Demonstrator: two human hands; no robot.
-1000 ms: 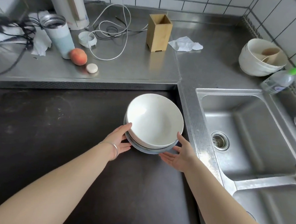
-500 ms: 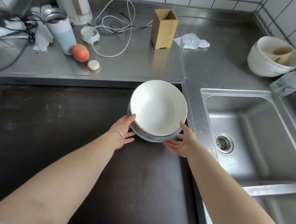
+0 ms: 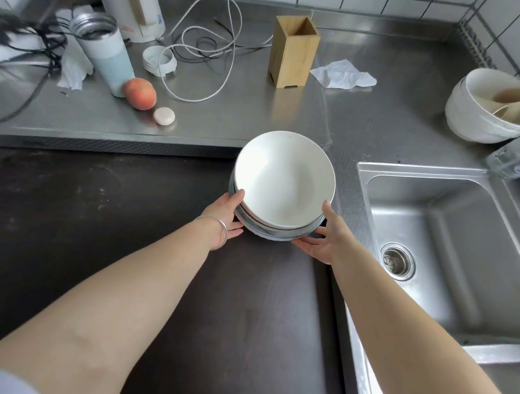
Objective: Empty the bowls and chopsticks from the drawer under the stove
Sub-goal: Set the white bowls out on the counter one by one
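Note:
A stack of bowls (image 3: 284, 180), white on top with grey-rimmed ones beneath, hangs above the far right corner of the dark stove top (image 3: 109, 263), tilted slightly toward me. My left hand (image 3: 224, 217) grips its left side, thumb on the rim and fingers underneath. My right hand (image 3: 323, 236) holds the right side the same way. The top bowl has nothing in it. No chopsticks or drawer are in view.
A steel counter (image 3: 365, 124) runs behind, carrying a wooden holder (image 3: 293, 53), a crumpled tissue (image 3: 342, 75), a tumbler (image 3: 104, 55), a peach (image 3: 140, 93), cables (image 3: 201, 48) and another pile of white bowls (image 3: 492, 108). The sink (image 3: 440, 234) and a soap bottle (image 3: 517, 156) lie to the right.
Both hands have carried the stack of bowls away from me, from over the stove top toward the counter's corner. The grip is unchanged.

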